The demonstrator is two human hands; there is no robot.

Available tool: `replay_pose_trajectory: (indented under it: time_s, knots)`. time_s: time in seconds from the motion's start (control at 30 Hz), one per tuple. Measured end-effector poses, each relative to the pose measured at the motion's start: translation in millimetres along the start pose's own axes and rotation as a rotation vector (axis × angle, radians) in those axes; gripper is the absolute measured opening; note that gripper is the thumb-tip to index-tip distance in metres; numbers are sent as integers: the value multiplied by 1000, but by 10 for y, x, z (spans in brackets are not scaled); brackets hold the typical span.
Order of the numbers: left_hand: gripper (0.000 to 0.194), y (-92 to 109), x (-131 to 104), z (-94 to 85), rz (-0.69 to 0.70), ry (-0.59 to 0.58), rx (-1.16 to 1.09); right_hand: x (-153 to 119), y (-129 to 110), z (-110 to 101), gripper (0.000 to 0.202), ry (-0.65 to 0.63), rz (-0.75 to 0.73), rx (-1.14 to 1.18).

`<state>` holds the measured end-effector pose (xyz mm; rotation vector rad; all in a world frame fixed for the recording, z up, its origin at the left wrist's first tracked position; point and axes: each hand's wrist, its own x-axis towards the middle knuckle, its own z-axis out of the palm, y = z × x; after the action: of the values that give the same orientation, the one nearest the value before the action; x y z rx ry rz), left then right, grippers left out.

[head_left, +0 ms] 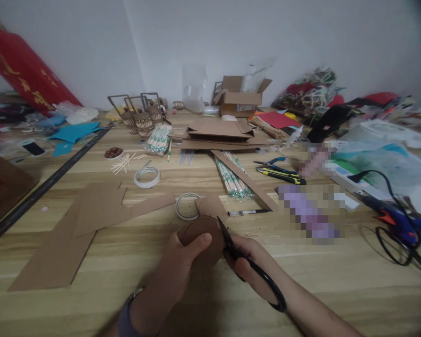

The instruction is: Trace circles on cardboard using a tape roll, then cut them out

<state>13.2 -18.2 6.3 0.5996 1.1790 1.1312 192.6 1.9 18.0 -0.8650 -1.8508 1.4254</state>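
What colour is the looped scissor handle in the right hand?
Black looped scissor handle; shows best in the head view.

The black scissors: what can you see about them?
The scissors have dark, pointed blades and big looped handles, perhaps plastic. The right hand grips the handles above the wooden table, tips aimed forward and left. The blades are at the right edge of a round brown piece; how far they're open is hard to tell.
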Motion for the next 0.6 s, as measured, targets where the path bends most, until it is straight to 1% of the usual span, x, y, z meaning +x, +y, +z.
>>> replay_pose_trajectory:
  time_s: [0.07, 0.13, 0.27, 0.37, 0.47, 0.6]
  knots:
    - [38, 10, -5, -4, 1, -23, 16, 3, 0, -5, 72, 4, 5, -9]
    - [37, 18, -16, 0, -13, -20, 41, -2, 8, -7, 73, 4, 24, -6]
    - [42, 16, -23, 12, -54, 20, 41, -14, 8, -13, 75, -18, 71, 40]
    - [44, 4, -8, 10, -67, 54, 48, -13, -5, -14, 74, -26, 67, 48]
    - [42, -2, 3, 3, -59, 17, 53, -11, -3, -7, 73, -28, 47, 48]
    - [41, 10, -3, 1, -37, 5, 54, -16, 17, 0, 72, -29, 43, 52]
